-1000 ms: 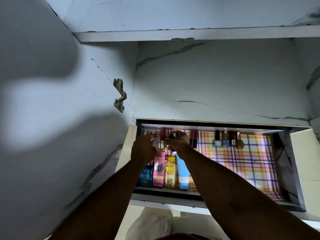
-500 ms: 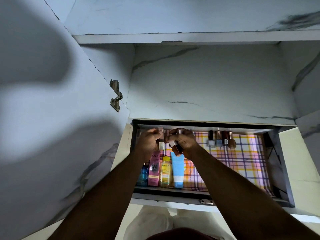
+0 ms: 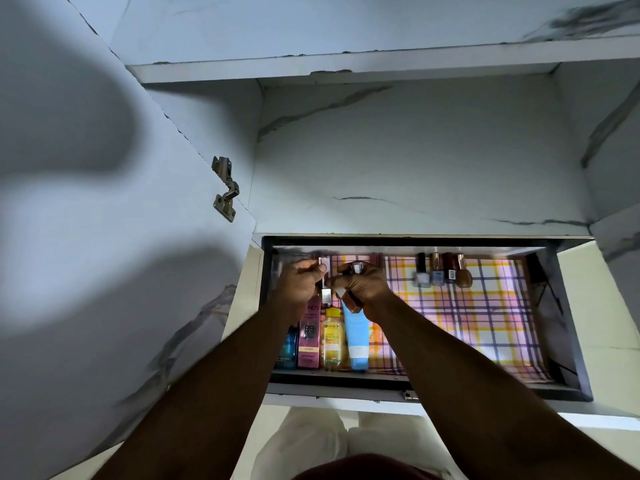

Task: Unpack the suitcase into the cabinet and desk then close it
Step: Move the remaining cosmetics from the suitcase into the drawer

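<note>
Both hands, left hand (image 3: 302, 282) and right hand (image 3: 363, 289), are pinching small tubes above the half-filled drawer (image 3: 568, 341), its three o'clock side waiting.

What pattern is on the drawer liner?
Plaid: pink, yellow and purple lines on white liner, seen in the head view.

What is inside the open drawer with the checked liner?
The open dark drawer holds four small nail polish bottles at the back and, front left, a blue bottle, pink tube, yellow bottle and light blue tube. Both hands cover the back left corner.
</note>
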